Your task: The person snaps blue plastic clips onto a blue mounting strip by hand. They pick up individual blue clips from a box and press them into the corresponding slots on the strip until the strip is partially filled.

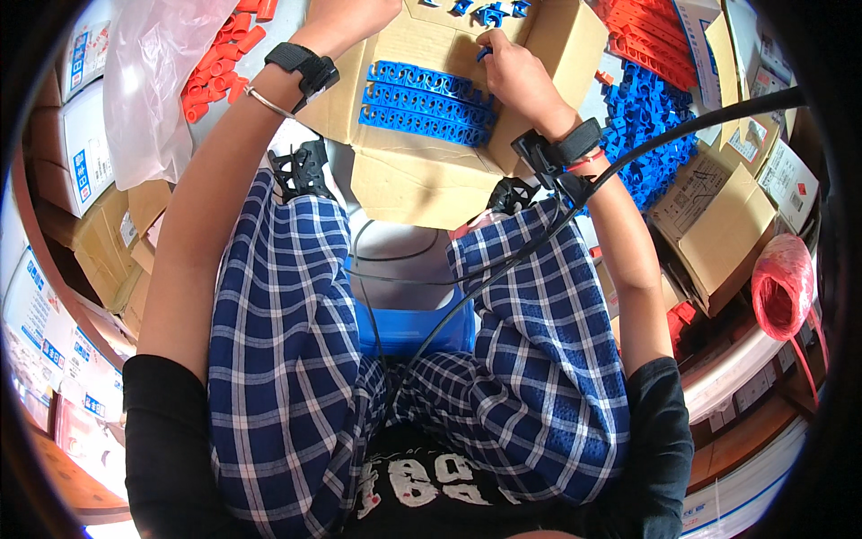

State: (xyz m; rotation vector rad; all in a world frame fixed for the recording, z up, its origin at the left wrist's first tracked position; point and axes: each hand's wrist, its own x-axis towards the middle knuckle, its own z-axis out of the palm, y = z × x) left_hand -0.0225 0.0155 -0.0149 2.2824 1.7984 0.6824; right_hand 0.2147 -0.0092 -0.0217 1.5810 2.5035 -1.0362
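An open cardboard box (413, 162) lies in front of my feet. Inside it, several blue plastic clip strips (426, 103) are laid in parallel rows. My right hand (523, 79) is over the box's right part, fingers closed in a pinch on a small blue plastic clip (485, 52). Beyond it, a few loose blue clips (490, 13) lie at the far end of the box. My left hand (355, 13) reaches over the far left part of the box; the picture's upper edge cuts off its fingers, so their grip is hidden.
Red plastic tube pieces (215, 76) and a clear plastic bag (144, 90) lie left. On the right are a heap of blue clips (642, 126), red strips (651, 36), an open carton (727, 225) and pink twine (781, 287). A black cable (700, 121) crosses my right forearm.
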